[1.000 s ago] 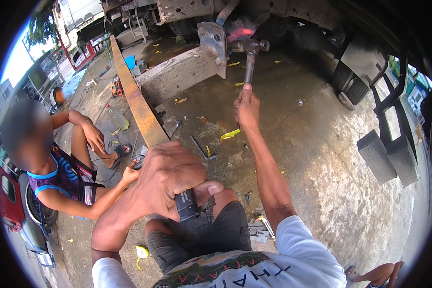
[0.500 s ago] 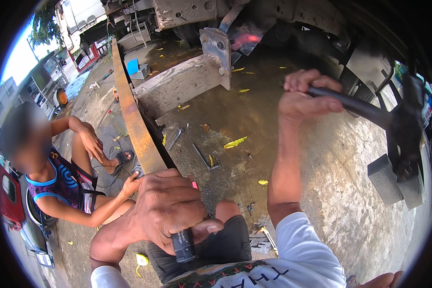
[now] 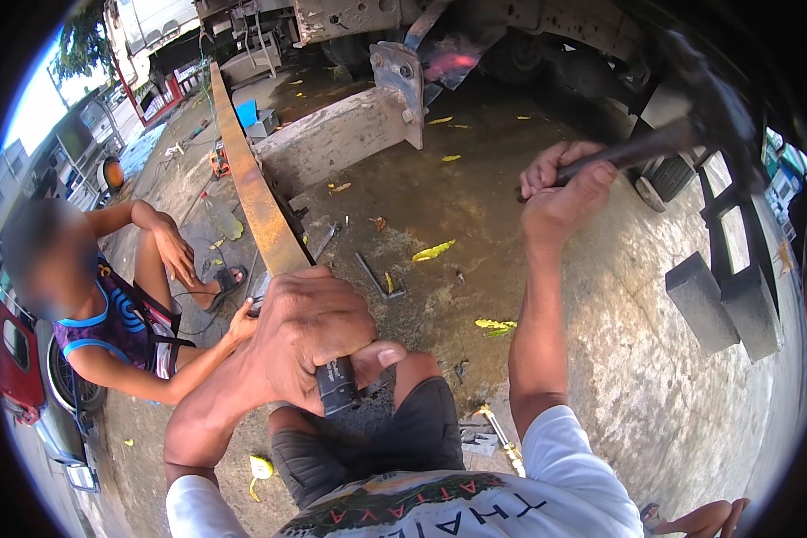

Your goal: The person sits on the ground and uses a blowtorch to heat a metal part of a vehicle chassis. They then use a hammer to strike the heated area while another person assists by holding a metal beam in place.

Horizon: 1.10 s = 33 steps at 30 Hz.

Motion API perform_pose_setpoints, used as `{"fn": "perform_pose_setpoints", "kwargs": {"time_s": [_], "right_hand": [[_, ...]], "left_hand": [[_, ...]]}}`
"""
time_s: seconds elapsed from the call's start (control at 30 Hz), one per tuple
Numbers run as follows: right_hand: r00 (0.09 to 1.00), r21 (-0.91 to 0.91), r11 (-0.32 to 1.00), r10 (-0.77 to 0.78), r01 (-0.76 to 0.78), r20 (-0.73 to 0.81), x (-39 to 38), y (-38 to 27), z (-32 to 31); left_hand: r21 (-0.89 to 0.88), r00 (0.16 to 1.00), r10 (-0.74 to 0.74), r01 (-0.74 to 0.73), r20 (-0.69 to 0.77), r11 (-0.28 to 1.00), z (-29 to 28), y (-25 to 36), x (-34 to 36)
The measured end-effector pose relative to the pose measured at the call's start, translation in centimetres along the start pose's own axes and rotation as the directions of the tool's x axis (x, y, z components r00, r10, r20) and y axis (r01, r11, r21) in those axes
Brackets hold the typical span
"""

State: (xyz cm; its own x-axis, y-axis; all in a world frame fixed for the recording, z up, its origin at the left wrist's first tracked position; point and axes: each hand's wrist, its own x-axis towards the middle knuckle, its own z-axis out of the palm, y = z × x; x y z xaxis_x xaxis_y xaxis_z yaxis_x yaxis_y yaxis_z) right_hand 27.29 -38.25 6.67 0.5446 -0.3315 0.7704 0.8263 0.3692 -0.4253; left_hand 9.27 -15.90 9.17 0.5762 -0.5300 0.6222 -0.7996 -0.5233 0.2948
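Observation:
My left hand is closed around a black cylindrical tool like a small torch; one end sticks out below the thumb. That fist is at the near end of a long rusty steel beam, which runs away to the far left. Raised at the right, my right hand grips a hammer by its dark handle. The hammer's head is up at the far right, dark and blurred. A brown cross-member with a bolted end plate joins the beam's right side.
A person crouches at the left, one hand near the beam. On the concrete lie an L-shaped wrench, a yellow tape measure, a brass torch fitting and leaves. Grey blocks stand right. Another hand shows lower right.
My right hand and the hammer have shifted slightly left, and the hammer's head has swung upward. My left hand has moved a little up the picture, still closed on the black tool.

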Motion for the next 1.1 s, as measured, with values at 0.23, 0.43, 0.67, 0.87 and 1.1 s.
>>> {"fn": "perform_pose_setpoints", "kwargs": {"time_s": [0.23, 0.43, 0.67, 0.87, 1.1], "right_hand": [[0.987, -0.069, 0.985, 0.152, -0.156, -0.059, -2.6, 14.0, 1.2], [0.635, -0.157, 0.621, 0.77, -0.768, -0.057, -6.0, 11.6, 1.0], [0.945, -0.08, 0.942, 0.323, -0.326, -0.052, -2.3, 2.6, -1.8], [0.924, 0.031, 0.929, -0.362, 0.368, -0.122, 4.0, 3.3, 1.9], [0.65, -0.132, 0.644, 0.76, -0.753, -0.003, -5.3, 10.9, 0.9]], "left_hand": [[-0.032, 0.998, 0.058, -0.057, 0.023, 0.998, 0.5, 0.2, 0.6], [0.012, 1.0, 0.01, -0.01, 0.001, 1.0, 0.0, -0.3, 0.0], [0.014, 1.0, 0.008, -0.008, 0.019, 1.0, -0.1, 0.0, 0.1], [-0.014, 1.0, 0.013, -0.013, 0.012, 1.0, -0.2, 0.6, 0.3], [0.023, 0.999, -0.006, 0.005, 0.048, 1.0, -0.3, 0.0, -0.2]]}}
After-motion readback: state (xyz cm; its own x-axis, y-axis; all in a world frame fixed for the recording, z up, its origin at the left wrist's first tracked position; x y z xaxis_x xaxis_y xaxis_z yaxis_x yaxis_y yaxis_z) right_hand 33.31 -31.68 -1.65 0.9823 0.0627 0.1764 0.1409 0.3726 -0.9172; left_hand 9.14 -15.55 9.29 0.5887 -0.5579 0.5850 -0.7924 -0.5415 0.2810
